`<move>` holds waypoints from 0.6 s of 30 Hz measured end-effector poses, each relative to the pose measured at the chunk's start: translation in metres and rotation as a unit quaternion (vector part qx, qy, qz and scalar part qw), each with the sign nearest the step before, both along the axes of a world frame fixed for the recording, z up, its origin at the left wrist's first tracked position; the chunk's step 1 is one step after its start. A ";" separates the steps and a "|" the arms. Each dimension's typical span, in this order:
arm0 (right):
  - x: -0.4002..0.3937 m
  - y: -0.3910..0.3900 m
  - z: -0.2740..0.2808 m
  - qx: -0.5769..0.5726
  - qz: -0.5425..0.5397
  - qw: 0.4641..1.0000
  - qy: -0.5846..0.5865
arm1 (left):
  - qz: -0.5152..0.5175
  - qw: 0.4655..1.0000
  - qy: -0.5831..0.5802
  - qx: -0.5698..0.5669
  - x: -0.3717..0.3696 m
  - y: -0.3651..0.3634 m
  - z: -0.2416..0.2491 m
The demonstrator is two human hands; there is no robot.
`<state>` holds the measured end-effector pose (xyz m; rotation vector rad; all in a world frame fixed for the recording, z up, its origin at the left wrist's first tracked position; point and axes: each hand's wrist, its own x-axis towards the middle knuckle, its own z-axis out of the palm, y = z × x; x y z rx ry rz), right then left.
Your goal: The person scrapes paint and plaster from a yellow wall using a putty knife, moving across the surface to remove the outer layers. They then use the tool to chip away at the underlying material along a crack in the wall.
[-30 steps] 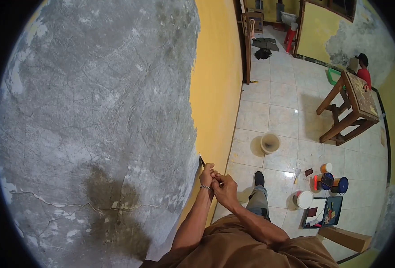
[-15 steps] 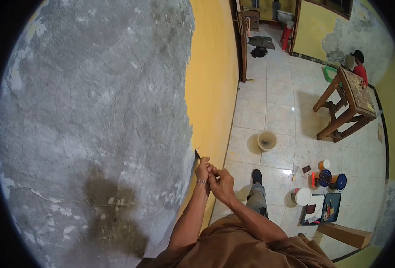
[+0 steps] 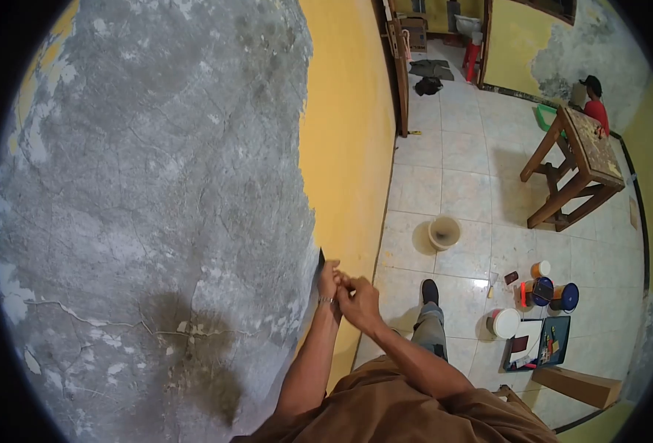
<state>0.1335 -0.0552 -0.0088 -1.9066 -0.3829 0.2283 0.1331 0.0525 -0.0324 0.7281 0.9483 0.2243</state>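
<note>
Both my hands grip one scraper (image 3: 320,258) whose dark blade presses on the wall where yellow paint (image 3: 345,133) meets bare grey plaster (image 3: 164,184). My left hand (image 3: 328,282) is nearest the wall, a bracelet on its wrist. My right hand (image 3: 357,297) wraps around the handle just behind it. The handle is hidden inside my fingers.
On the tiled floor stand a small bucket (image 3: 444,232), several paint cans (image 3: 551,292), a white lid (image 3: 504,323) and a tray with tools (image 3: 539,343). A wooden table (image 3: 577,166) stands farther off, with a person in red (image 3: 596,103) behind it. My shoe (image 3: 430,292) is below.
My hands and the scraper have slid a little up and left along the paint edge. The view has shifted slightly.
</note>
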 end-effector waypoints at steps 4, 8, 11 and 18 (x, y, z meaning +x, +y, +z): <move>0.000 -0.017 -0.003 0.022 -0.020 0.998 0.053 | 0.069 0.997 0.032 -0.013 0.010 -0.024 -0.001; -0.008 0.007 -0.023 0.012 -0.017 0.999 0.034 | -0.040 0.996 0.060 0.052 -0.006 0.002 -0.018; 0.013 0.001 -0.015 0.089 -0.033 0.989 0.113 | -0.044 0.994 0.090 0.032 0.009 -0.001 -0.021; 0.007 -0.004 -0.013 0.033 -0.013 0.996 0.087 | 0.019 0.998 0.067 -0.002 0.009 -0.009 -0.020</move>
